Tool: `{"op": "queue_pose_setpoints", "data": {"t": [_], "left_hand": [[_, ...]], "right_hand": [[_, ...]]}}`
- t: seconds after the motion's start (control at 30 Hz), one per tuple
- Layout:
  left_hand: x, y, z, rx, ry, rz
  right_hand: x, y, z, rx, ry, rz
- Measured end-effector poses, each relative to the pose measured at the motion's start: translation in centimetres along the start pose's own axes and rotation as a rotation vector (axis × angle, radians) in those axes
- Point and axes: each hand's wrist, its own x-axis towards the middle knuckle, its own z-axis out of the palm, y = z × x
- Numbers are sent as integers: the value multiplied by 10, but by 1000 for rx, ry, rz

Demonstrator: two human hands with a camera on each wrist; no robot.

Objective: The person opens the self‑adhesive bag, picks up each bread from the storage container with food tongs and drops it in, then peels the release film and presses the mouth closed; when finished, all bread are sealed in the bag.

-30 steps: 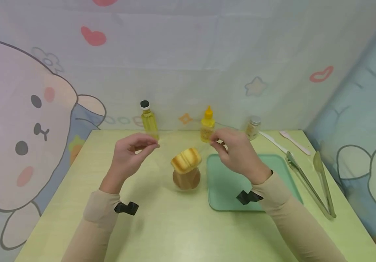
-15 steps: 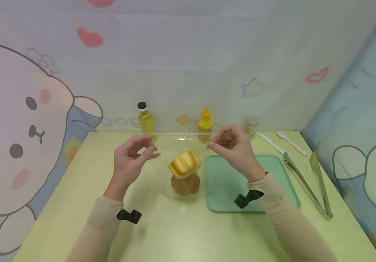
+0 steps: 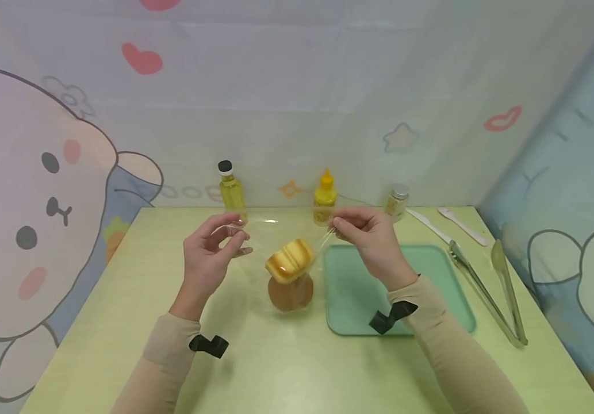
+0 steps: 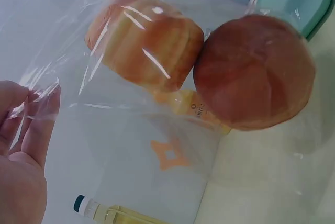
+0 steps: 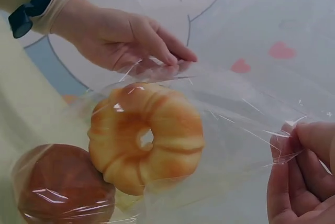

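A clear plastic bag (image 5: 235, 124) hangs between both hands over the table. My left hand (image 3: 207, 247) holds its left upper edge, plastic bunched between thumb and fingers. My right hand (image 3: 371, 236) pinches the opposite upper corner, and creases run down from those fingertips. Inside the bag is a golden ring-shaped bread (image 5: 175, 153), with ridges and a hole in the right wrist view. Against it, lower in the bag, sits a round brown bun (image 4: 254, 72). From the head view the ring bread (image 3: 290, 261) partly covers the bun.
A green tray (image 3: 345, 319) lies right of the bag, with metal tongs (image 3: 483, 287) beside it. Along the back stand an oil bottle (image 3: 232, 192), a yellow squeeze bottle (image 3: 325, 195) and a small jar (image 3: 397, 201). White knife (image 3: 428, 224) and pink fork (image 3: 462, 226) lie back right.
The bread and bun have shifted slightly left and down in the head view. My right fingertips have drawn together on the bag's corner, and the plastic beneath them now shows taut creases.
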Motion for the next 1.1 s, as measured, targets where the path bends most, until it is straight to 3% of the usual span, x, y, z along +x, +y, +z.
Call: {"op": "queue_pose_setpoints", "data": {"t": [0.33,0.5,0.6,0.7,0.8,0.87,0.93,1.0,1.1], "left_hand": [[-2,-10,1,44,50,-15],[-1,-16,2,225,64,47],[2,-20,5,408,102,181],[6,-21,14,556,162,408],[11,-16,31,618,188,643],[15,-9,45,643,147,761],[17,-2,59,673,61,839],[17,3,71,727,-63,876],[16,7,87,837,-239,865]], "right_hand": [[-4,7,6,-53,5,46],[-8,10,9,-54,25,52],[-9,10,11,-34,32,48],[-10,10,12,-21,35,41],[-10,12,12,-17,35,34],[-10,12,12,-28,35,29],[-11,11,12,-41,37,25],[-12,10,13,-64,39,24],[-12,8,15,-121,52,20]]}}
